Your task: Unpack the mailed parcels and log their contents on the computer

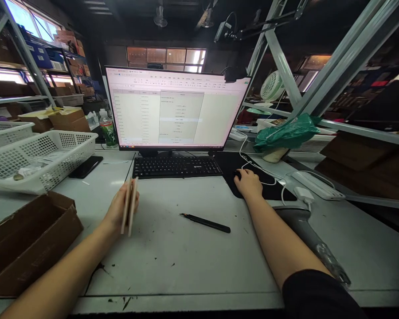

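Left hand (pixel 115 212): closed, pinching two thin pale slabs (pixel 133 207), held on edge side by side in front of the left end of the keyboard (pixel 176 166). Whether their lower ends touch the desk (pixel 186 270) cannot be told. Right hand (pixel 250 182): fingers curved over the mouse (pixel 238 174), on a black pad (pixel 275 191). Knife (pixel 206 222) lies between the arms, blade tip pointing left. Open box (pixel 44 250) stands left of the left forearm; scanner (pixel 314 241) lies beside the right forearm. Monitor (pixel 182 113), behind the keyboard, displays a spreadsheet.
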`<state>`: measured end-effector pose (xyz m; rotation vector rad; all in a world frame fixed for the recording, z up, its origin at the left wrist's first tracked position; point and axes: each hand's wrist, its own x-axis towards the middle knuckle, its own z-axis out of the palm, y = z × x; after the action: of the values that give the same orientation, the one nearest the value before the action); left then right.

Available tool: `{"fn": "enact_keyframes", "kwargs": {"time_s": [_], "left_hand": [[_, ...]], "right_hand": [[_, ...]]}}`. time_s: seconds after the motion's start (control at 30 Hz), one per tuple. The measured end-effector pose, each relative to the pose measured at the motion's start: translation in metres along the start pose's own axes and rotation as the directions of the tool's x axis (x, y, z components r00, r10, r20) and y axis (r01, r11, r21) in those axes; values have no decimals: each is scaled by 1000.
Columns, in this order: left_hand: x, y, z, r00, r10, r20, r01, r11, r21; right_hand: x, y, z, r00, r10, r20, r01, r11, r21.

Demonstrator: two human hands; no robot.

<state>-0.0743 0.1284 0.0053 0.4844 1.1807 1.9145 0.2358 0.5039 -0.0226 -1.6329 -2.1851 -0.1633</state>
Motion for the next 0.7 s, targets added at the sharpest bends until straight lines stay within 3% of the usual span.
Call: {"fn": "enact_keyframes", "kwargs": {"time_s": [0.1, 0.17, 0.33, 0.5, 0.7], "left_hand": [[12, 0, -12, 976, -171, 133, 194, 963, -185], [16, 0, -16, 967, -234, 101, 253, 927, -275], [4, 3, -12, 968, -241, -75, 197, 908, -370], [-6, 12, 2, 969, -235, -75, 215, 954, -208], [-3, 0, 13, 974, -128, -187, 104, 986, -131]], "right_hand": [[-1, 0, -1, 1000, -7, -20, 7, 1000, 4], [-1, -1, -1, 999, -14, -34, 14, 1000, 5], [-1, -1, 0, 1000, -8, -29, 8, 1000, -3], [0, 0, 1, 1000, -8, -20, 8, 1000, -12], [-1, -1, 0, 1000, -10, -10, 10, 1000, -11]]}}
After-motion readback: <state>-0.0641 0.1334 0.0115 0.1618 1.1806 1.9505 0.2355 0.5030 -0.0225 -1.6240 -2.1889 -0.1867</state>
